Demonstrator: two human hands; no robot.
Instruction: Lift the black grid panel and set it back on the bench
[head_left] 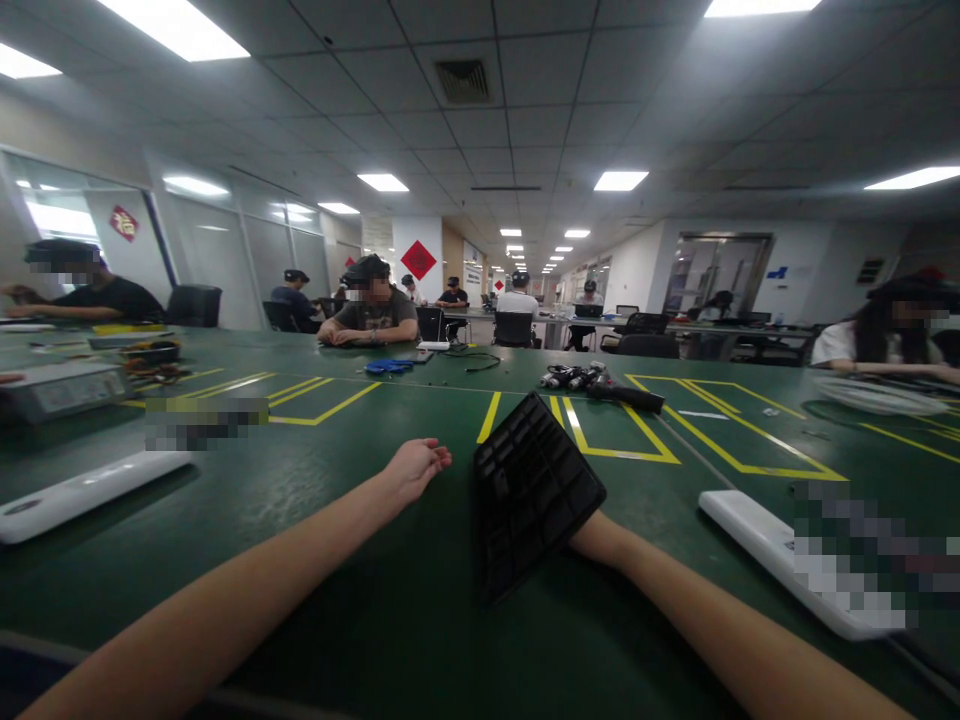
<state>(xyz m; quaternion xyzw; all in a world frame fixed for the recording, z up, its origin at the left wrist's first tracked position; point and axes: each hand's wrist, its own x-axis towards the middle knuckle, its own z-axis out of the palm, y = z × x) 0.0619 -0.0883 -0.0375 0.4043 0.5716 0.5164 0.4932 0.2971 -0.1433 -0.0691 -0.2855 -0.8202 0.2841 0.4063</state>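
The wide green table (360, 610) has yellow lines (637, 455) marked on it, and near its front a black ribbed panel (532, 490) stands tilted up off the surface, not laid flat. The right hand (586, 537) is behind the panel, fingers hidden, so I cannot tell its grip. The left hand (414, 468) lies just beside the panel, fingers loosely open and empty

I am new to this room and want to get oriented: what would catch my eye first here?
First, the black gridded panel, tilted up at the centre of the green table, with the right wrist running behind it. To its left rests the open left hand, and yellow tape lines mark the table beyond.
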